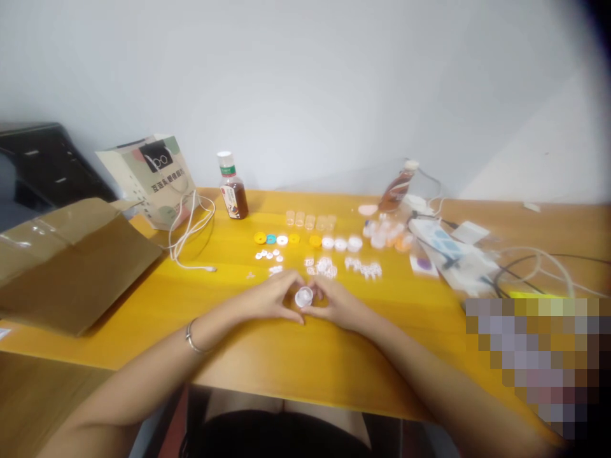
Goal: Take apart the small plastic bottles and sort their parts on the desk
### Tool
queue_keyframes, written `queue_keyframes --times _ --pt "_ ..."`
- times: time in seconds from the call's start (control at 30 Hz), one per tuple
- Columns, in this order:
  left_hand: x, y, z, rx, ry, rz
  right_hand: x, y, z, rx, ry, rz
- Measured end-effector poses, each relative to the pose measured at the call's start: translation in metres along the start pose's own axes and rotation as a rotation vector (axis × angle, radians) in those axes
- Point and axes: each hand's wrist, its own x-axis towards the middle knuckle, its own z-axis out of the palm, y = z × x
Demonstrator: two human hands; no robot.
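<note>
A small clear plastic cup (303, 297) is between my two hands near the middle of the table. My right hand (337, 304) is closed on its right side, thumb below and fingers above. On the other side my left hand (274, 297) curves around the cup with thumb and fingers apart, and a gap shows between its palm and the cup. Just beyond my hands lie small white pieces (324, 267), more white pieces (365, 268) and little white discs (268, 254). Blur hides their details.
Behind are a row of yellow, blue and white caps (315, 241) and several clear cups (310, 222). A dark drink bottle (234, 197) stands farther back. A cardboard box (71, 267), paper bag (162, 172) and white cable (179, 245) are left; a power strip (453, 261) is right.
</note>
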Motion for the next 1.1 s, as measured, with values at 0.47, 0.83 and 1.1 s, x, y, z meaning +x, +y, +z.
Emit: queue_keyframes --times 0.47,0.83,1.1 --pt "0.004 0.01 -0.001 0.025 0.089 0.083 0.002 0.001 0.002 0.039 0.031 0.004" --pt "0.005 0.015 -0.001 -0.037 0.046 0.161 0.003 -0.001 -0.001 0.077 0.027 0.01" --pt "0.006 0.011 0.005 -0.031 0.151 -0.04 0.002 -0.004 -0.002 0.129 -0.002 0.031"
